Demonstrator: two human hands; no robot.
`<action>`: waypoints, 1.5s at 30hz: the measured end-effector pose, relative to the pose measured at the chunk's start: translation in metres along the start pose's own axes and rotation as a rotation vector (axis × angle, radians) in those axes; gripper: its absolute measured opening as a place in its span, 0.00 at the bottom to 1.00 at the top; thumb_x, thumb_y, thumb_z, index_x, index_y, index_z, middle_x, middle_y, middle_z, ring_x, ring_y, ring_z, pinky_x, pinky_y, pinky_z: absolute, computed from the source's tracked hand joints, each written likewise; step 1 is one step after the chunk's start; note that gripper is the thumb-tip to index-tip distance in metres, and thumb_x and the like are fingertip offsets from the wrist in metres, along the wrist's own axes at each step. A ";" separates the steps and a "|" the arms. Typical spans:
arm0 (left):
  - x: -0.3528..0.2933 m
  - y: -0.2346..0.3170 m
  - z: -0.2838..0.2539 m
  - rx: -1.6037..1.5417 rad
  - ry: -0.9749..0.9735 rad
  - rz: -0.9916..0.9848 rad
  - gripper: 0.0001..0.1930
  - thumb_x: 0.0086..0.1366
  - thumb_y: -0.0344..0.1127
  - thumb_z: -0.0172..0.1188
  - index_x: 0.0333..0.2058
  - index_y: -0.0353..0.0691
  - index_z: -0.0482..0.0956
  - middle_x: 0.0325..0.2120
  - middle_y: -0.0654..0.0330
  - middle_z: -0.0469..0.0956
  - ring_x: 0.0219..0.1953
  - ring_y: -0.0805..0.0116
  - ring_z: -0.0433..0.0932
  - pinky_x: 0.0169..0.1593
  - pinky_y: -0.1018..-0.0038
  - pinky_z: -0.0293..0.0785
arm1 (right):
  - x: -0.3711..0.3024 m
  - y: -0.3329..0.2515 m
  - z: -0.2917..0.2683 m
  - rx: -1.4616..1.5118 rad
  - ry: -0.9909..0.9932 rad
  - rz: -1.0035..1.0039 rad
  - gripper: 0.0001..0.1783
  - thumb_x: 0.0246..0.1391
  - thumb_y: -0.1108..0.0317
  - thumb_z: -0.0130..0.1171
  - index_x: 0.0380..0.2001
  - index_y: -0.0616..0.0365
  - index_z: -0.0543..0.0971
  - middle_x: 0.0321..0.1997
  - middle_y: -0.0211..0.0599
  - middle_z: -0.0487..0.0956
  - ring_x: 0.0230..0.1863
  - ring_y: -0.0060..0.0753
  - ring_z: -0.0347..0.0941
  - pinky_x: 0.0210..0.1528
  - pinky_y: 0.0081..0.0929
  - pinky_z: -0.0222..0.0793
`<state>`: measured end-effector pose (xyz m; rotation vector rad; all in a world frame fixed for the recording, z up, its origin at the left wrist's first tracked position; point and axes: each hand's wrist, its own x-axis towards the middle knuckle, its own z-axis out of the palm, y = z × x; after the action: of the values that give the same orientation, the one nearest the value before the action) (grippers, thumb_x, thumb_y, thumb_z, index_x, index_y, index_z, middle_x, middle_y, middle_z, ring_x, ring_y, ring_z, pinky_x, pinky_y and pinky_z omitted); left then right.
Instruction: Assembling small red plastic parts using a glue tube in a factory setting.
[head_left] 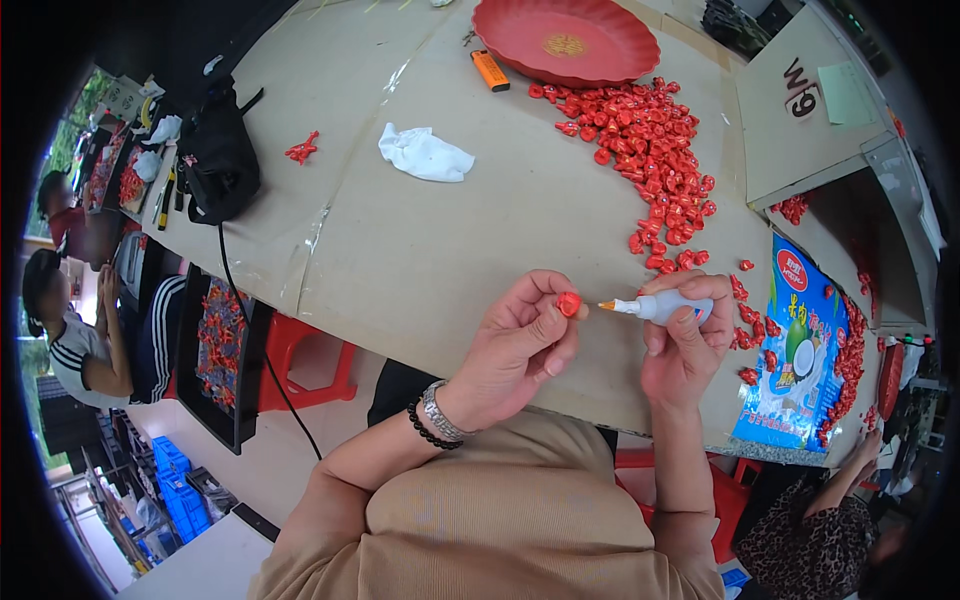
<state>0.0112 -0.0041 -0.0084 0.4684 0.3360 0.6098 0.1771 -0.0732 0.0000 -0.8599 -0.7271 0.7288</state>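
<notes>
Between the thumb and fingers of my left hand (525, 335) is a small red plastic piece (568, 304), held above the table's near edge. My right hand (688, 345) grips a small white glue bottle (672, 306) on its side. Its yellowish nozzle tip points left toward the red piece, with a short gap between them. Beyond my hands, a heap of similar red plastic pieces (650, 150) spreads down the right part of the table, with several loose ones near my right hand.
A red scalloped tray (500, 45) stands at the far side beside an orange lighter (490, 71). A crumpled white cloth (425, 153), a red figure (302, 148) and a black bag (215, 150) lie leftward. At right are a blue printed sheet (790, 350) and a metal cabinet (810, 120). Other people sit on both sides.
</notes>
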 end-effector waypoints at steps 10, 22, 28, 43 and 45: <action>-0.002 0.003 0.001 -0.014 -0.024 -0.043 0.13 0.66 0.44 0.54 0.39 0.41 0.69 0.28 0.63 0.72 0.18 0.79 0.63 0.22 0.83 0.59 | 0.001 0.000 0.001 0.052 -0.011 0.059 0.09 0.53 0.72 0.59 0.35 0.60 0.70 0.34 0.47 0.78 0.15 0.16 0.60 0.17 0.12 0.55; 0.000 0.002 -0.001 -0.006 -0.024 0.005 0.12 0.65 0.42 0.56 0.41 0.42 0.69 0.27 0.63 0.71 0.18 0.79 0.62 0.22 0.83 0.58 | 0.000 0.001 0.000 0.059 -0.032 0.064 0.10 0.52 0.71 0.60 0.35 0.60 0.70 0.34 0.48 0.78 0.16 0.17 0.62 0.16 0.11 0.55; 0.002 0.000 -0.003 0.009 -0.040 0.052 0.12 0.63 0.39 0.59 0.41 0.43 0.69 0.28 0.64 0.71 0.19 0.80 0.62 0.22 0.84 0.56 | 0.000 0.001 0.000 0.059 -0.028 0.049 0.11 0.52 0.71 0.60 0.35 0.59 0.70 0.34 0.48 0.78 0.18 0.17 0.63 0.15 0.11 0.55; 0.000 0.000 -0.002 0.023 -0.033 0.039 0.12 0.63 0.39 0.59 0.40 0.43 0.69 0.25 0.65 0.70 0.18 0.80 0.61 0.22 0.84 0.56 | 0.000 0.001 0.001 0.034 -0.017 0.030 0.11 0.52 0.71 0.60 0.35 0.60 0.70 0.34 0.48 0.78 0.17 0.16 0.62 0.16 0.11 0.56; 0.000 0.000 -0.002 0.018 -0.036 0.040 0.12 0.63 0.39 0.59 0.40 0.43 0.69 0.25 0.65 0.70 0.18 0.80 0.61 0.22 0.84 0.56 | 0.000 0.001 0.002 0.032 -0.009 0.027 0.10 0.52 0.71 0.60 0.35 0.60 0.70 0.34 0.48 0.78 0.17 0.16 0.62 0.16 0.11 0.55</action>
<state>0.0105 -0.0033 -0.0103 0.5036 0.2982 0.6366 0.1755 -0.0716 0.0003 -0.8387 -0.7107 0.7666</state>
